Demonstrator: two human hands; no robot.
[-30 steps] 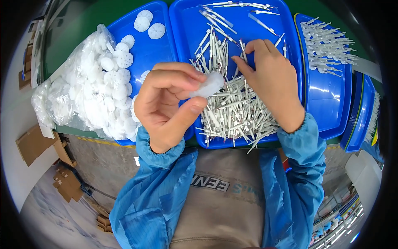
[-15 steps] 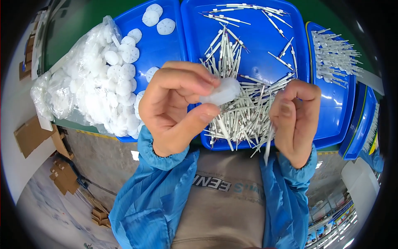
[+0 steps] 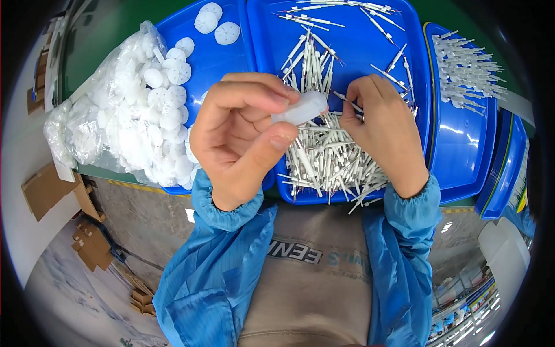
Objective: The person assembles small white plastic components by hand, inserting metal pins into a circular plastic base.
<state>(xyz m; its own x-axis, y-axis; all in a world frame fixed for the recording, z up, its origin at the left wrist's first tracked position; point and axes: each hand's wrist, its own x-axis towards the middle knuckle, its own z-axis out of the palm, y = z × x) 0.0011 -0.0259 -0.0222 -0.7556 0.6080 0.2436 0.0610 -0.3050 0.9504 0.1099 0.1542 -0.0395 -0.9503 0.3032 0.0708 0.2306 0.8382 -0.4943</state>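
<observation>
My left hand [image 3: 237, 136] is closed in a pinch on a translucent white plastic disc [image 3: 300, 110], seen nearly edge-on between thumb and fingers. My right hand [image 3: 384, 127], back up, pinches a thin white stick [image 3: 350, 102] whose narrow end points toward the upper left. Beneath and between the hands lies a heap of similar sticks [image 3: 329, 165], some with reddish-dark tips, in a blue tray [image 3: 364, 52]. The right fingertips hang above or at the edge of this heap; the exact gap cannot be told.
Left of it, another blue tray [image 3: 231, 61] bears loose white discs [image 3: 227, 33] and a clear plastic bag [image 3: 92, 124] spilling many more. On the right, a blue tray [image 3: 459, 156] has rows of sticks fitted with white pieces [image 3: 465, 72]. More stacked trays [image 3: 498, 173] stand beyond.
My right hand has moved up and left and turned back-up; the stick that hung downward now points upper left. My left hand keeps the disc, slightly tilted and a little higher.
</observation>
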